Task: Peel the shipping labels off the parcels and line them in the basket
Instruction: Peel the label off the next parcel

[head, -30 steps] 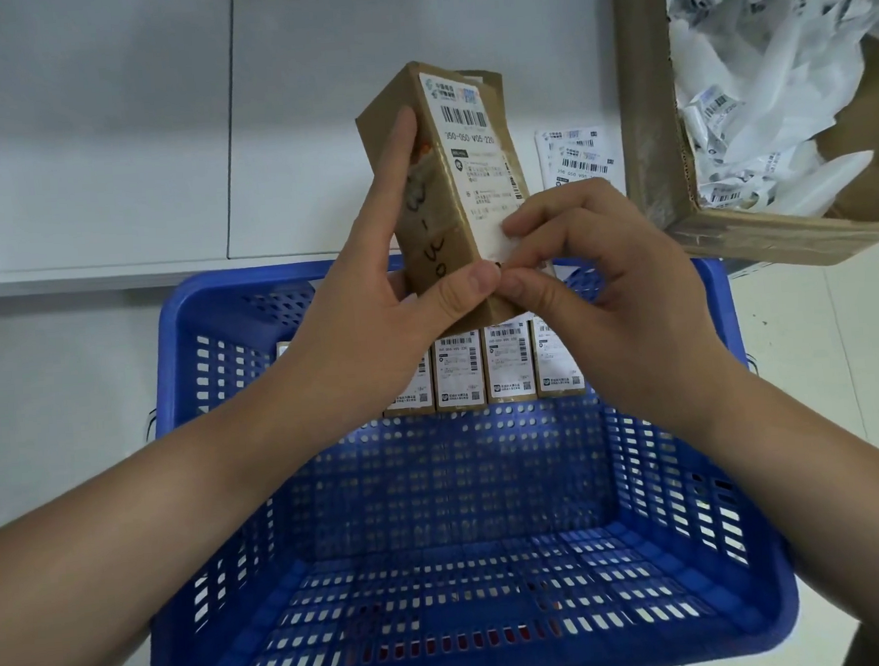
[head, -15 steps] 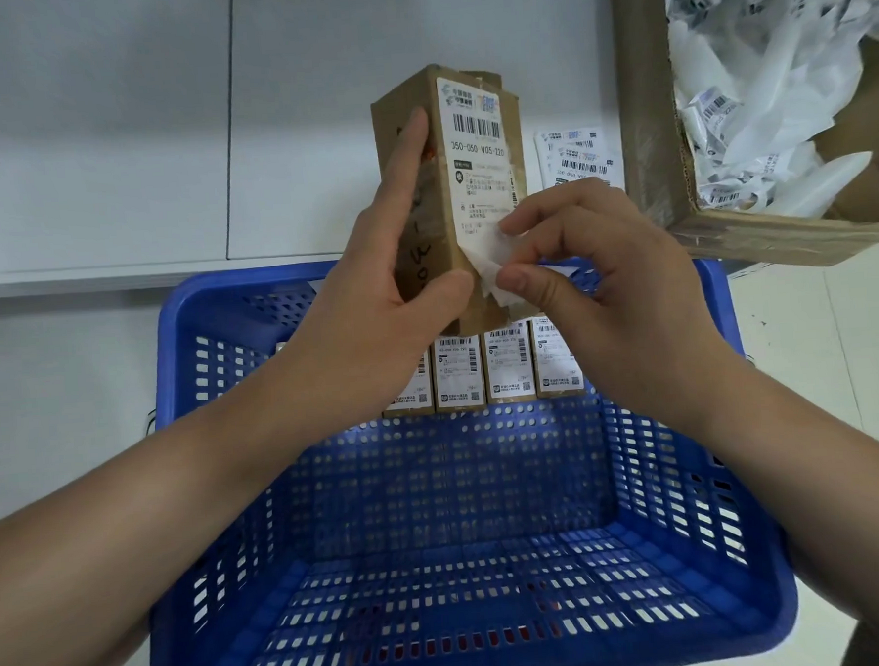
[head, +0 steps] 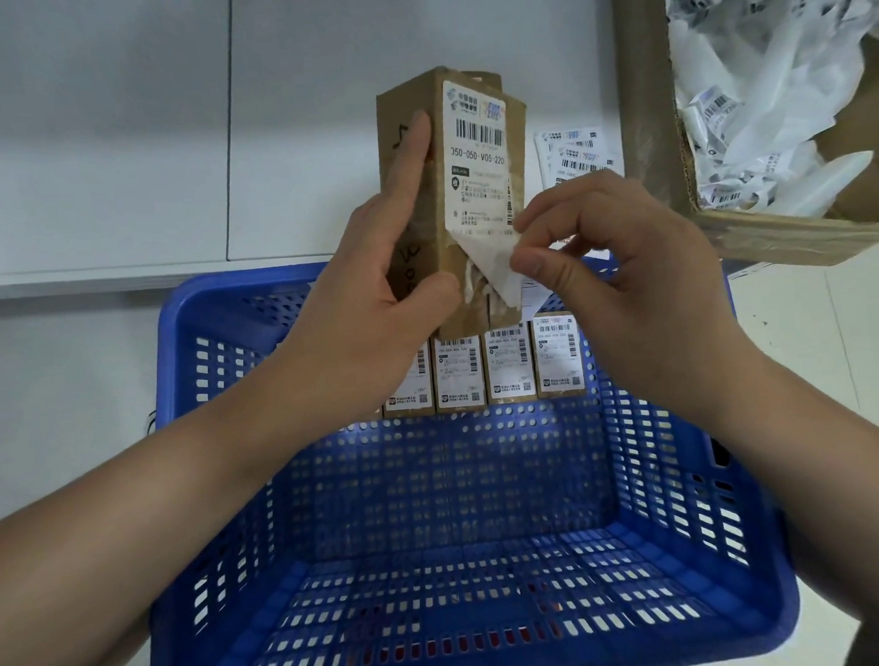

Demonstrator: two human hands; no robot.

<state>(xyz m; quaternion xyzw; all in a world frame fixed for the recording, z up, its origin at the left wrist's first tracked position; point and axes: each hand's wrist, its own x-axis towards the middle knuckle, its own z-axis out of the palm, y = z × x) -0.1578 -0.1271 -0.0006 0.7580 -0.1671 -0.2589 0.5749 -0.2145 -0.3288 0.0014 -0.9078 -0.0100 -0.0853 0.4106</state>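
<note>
Leftmost, my left hand (head: 372,280) grips the parcel (head: 423,220) upright above the far rim of the basket (head: 477,639), thumb pressed on the front near the bottom and a finger laid up its left side. On the parcel's front the label (head: 476,160) is stuck over most of its length, but its lower corner is lifted and folded back, with torn white paper showing on the cardboard underneath. To the right, my right hand (head: 613,265) pinches that loose corner between thumb and forefinger, the other fingers curled. Below, a row (head: 481,369) of labelled parcels stands against the basket's far wall; the rest of the basket floor shows blue mesh. Further right, a few loose labels (head: 578,154) lie on the table, and a carton (head: 760,230) holds crumpled white scraps.

I judge the peel is only begun. The next move, as I see it, calls for a slow pull upward along the label, kept low to the face, with the left hand holding the parcel steady, since the paper is already tearing at the bottom.
</note>
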